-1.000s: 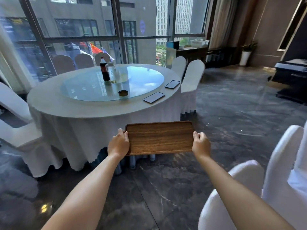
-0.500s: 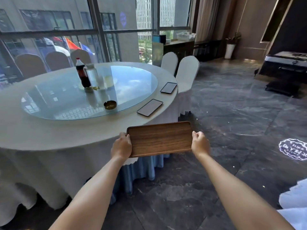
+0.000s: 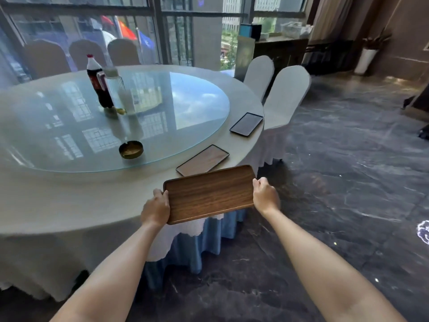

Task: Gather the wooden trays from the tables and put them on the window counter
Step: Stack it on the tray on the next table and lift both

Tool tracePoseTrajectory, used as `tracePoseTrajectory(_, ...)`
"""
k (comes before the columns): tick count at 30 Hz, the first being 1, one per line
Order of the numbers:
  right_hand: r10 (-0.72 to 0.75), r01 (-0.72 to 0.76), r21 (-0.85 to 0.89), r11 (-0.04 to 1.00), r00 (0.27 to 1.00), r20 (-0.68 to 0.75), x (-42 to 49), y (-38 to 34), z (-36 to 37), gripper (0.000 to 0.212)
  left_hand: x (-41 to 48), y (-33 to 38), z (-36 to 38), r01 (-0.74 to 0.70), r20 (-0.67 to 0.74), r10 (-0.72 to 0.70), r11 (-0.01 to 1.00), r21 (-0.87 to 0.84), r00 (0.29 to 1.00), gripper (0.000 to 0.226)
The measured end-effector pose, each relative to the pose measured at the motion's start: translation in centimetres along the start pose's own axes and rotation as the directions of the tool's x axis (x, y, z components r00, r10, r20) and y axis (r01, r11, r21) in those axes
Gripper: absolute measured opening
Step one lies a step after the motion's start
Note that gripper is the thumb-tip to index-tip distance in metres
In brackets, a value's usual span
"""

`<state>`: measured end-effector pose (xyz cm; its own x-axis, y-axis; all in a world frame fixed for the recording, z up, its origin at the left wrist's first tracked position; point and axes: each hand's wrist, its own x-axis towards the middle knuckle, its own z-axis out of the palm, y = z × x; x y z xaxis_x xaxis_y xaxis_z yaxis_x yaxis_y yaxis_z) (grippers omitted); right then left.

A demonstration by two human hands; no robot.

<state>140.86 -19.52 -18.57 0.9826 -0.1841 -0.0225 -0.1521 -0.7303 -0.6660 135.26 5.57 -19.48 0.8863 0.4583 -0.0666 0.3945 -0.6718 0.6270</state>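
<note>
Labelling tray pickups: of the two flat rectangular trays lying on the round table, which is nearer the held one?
The lighter, wood-toned flat tray, just beyond the far edge of the held brown wooden tray. The darker flat tray lies farther along the rim, by the white-covered chairs.

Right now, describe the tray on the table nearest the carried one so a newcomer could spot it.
Start at the round table with the glass turntable. On its cloth rim lie two flat trays; the nearer tray sits just beyond the held tray. It looks pale and reflective; the farther tray looks dark.

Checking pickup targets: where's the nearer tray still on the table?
In the head view, the nearer tray lies on the round table's right rim, just beyond the held tray, between the glass turntable and the edge.
</note>
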Motion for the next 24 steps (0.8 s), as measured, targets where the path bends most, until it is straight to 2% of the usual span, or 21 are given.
tracePoseTrajectory(7, -0.124, 0.149, -0.151, 0.977, 0.979, 0.161, 12.8, 0.5, 1.0, 0.042, 6.5, 4.8, 4.9, 0.17, -0.035, -0.171, 0.985, -0.021, 0.985, 0.041)
tracePoseTrajectory(12, -0.18, 0.246, -0.233, 0.941, 0.946, 0.271, 20.6, -0.5, 4.3, 0.043, 11.5, 5.1, 8.1, 0.251, -0.068, -0.252, 0.968, -0.02, 0.965, 0.039)
tracePoseTrajectory(17, -0.232, 0.36, -0.291, 0.887, 0.89, 0.393, 27.4, -2.0, 8.6, 0.041, 17.3, 4.0, 10.9, 0.34, -0.084, -0.339, 0.941, -0.002, 0.937, 0.037)
tracePoseTrajectory(24, -0.216, 0.506, -0.402, 0.763, 0.786, 0.579, 35.1, -2.7, 13.3, 0.037, 22.1, 3.6, 14.7, 0.459, -0.049, -0.457, 0.888, 0.034, 0.888, 0.035)
